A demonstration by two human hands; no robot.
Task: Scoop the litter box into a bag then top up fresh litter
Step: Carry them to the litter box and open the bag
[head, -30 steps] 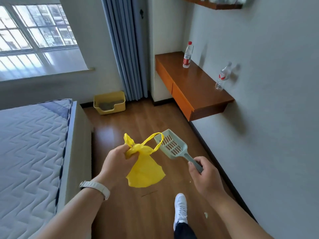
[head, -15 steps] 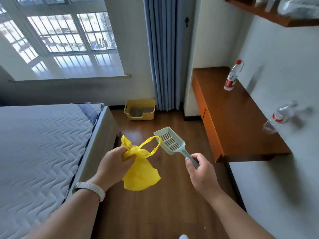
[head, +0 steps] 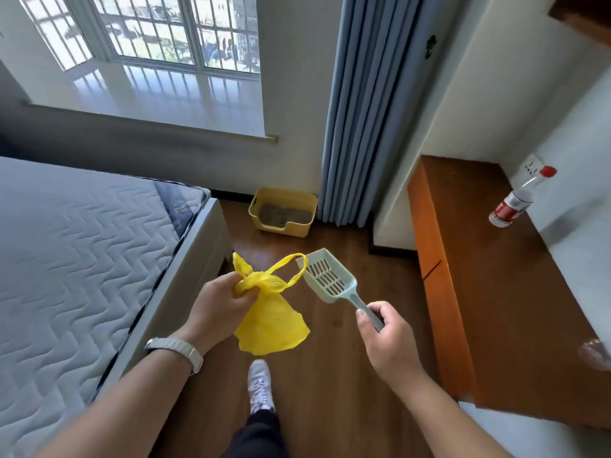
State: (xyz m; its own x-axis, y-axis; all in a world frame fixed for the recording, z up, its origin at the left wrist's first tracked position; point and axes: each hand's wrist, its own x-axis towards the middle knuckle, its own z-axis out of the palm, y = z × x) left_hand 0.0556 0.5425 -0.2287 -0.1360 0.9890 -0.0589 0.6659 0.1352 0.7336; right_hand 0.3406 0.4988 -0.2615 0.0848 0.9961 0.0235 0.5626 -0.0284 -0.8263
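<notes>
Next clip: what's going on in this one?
A person stands in a bedroom, facing a litter box that sits on the floor beside the curtain, with litter in it. The left hand grips a crumpled yellow bag. The right hand holds a litter scoop by its handle. The scoop looks empty, and no scooping has begun yet.

A blue curtain (head: 360,110) hangs in pleats down to the wood floor (head: 330,375). Left of the curtain, a barred window (head: 158,31) sits above a wide white sill (head: 148,94). Further left and nearer lies a bed with a grey quilted mattress (head: 82,259). Right of the curtain, a brown wooden surface (head: 496,276) runs along the wall. On it stands a clear bottle (head: 519,200) with a red cap and label, just beside a wall socket (head: 532,165). A second bottle (head: 596,353), blurred, shows at the frame's right edge.
</notes>
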